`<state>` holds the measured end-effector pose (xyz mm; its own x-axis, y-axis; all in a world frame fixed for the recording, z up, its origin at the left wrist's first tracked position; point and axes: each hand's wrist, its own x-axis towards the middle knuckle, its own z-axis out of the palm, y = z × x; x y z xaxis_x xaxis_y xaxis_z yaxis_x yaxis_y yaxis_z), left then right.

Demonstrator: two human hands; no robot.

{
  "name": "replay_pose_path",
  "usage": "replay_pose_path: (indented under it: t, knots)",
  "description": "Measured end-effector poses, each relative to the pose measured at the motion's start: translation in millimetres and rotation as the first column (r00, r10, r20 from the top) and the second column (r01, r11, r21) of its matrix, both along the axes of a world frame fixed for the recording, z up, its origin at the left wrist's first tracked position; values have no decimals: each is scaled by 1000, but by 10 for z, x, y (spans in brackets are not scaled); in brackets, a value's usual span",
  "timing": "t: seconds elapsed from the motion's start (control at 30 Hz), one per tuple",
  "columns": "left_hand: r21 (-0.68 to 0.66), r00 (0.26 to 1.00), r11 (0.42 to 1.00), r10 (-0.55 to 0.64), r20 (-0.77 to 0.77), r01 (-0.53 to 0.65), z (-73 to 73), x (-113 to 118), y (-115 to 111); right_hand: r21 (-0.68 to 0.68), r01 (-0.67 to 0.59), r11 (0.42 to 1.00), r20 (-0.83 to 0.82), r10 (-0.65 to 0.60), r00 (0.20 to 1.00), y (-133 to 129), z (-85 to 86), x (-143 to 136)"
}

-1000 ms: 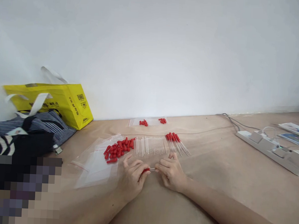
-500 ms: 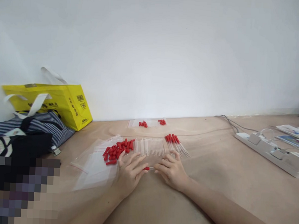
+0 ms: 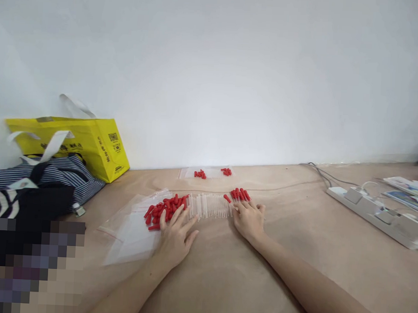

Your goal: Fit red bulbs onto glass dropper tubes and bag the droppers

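Left hand (image 3: 174, 236) flat, fingers spread, tips at red caps (image 3: 166, 209) left of clear tube row (image 3: 209, 206). Right hand (image 3: 249, 218) spread over capped tubes (image 3: 240, 194) at row's right; probably gripping nothing. Tube axes run away from the person.

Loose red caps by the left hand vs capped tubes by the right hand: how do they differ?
The loose red rubber caps lie in a scattered heap, partly on the clear plastic zip bags; the red-capped clear tubes lie side by side in a neat row on the bare table. The loose caps carry no tubes; the row's caps sit on tubes. The left hand reaches the heap; the right hand covers the row. Same red.
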<state>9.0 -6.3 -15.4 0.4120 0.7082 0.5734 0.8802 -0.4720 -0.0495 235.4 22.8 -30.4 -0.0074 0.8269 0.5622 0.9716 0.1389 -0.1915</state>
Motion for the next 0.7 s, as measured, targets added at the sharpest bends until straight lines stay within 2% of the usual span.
replay_pose_path:
  t: [0.1, 0.2, 0.5, 0.7]
  knots:
    - [-23, 999, 999, 33, -19, -33, -3, 1, 3, -111, 108, 988, -17, -110, 994, 120, 32, -61]
    - [-35, 998, 998, 55, -28, -56, -2, 5, 1, -178, 159, 971, -9, -163, 987, 194, 75, -140]
    - [-26, 996, 996, 87, -8, -87, -11, -18, 18, -243, 156, 958, 18, -156, 988, 276, 116, -180]
    - [82, 968, 966, 238, 79, -244, 52, -136, 142, -294, 175, 940, 31, -173, 984, 271, 167, -179]
